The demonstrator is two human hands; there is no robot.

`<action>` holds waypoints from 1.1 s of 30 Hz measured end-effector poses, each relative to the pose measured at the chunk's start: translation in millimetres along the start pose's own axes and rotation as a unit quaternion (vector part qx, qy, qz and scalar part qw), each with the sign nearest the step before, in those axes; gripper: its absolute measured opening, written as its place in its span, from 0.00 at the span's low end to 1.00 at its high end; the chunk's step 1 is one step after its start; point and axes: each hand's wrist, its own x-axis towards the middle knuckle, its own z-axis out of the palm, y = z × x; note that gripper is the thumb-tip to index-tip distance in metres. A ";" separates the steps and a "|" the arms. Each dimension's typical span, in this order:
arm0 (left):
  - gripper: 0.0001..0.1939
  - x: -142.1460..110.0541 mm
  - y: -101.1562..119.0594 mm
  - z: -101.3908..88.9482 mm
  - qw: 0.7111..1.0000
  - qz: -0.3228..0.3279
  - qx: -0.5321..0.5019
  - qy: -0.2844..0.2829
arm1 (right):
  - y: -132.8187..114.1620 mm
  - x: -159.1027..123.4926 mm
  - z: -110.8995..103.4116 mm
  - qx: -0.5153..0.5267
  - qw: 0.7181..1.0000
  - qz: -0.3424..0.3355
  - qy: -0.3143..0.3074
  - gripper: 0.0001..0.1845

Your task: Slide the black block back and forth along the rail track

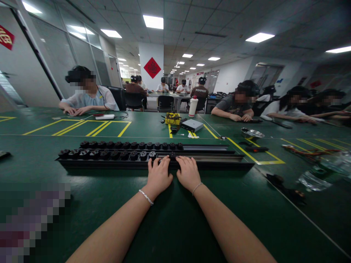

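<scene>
Two long black tracks lie side by side across the green table, the near track (216,166) and the far track (204,148). Round black modules that look like sockets (115,155) fill the left part of each in a row. Over the near track, my left hand (159,174) and my right hand (189,173) face each other, fingers bent. Between their fingertips sits a small black module (172,155), which both appear to grip in the channel. Its underside is hidden. Right of it, the channel shows bare metal.
Behind the tracks are a yellow object with black cable (172,118), a grey box (192,125) and a white bottle (193,106). To the right lie a metal bowl (252,133), wires (308,149) and a clear plastic bottle (323,170). Co-workers sit across the table.
</scene>
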 end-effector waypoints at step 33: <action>0.29 0.8 0.5 -0.3 0.999 -0.008 -0.030 -0.010 | 0.7 -0.5 1.0 0.007 1.000 -0.002 0.010 0.25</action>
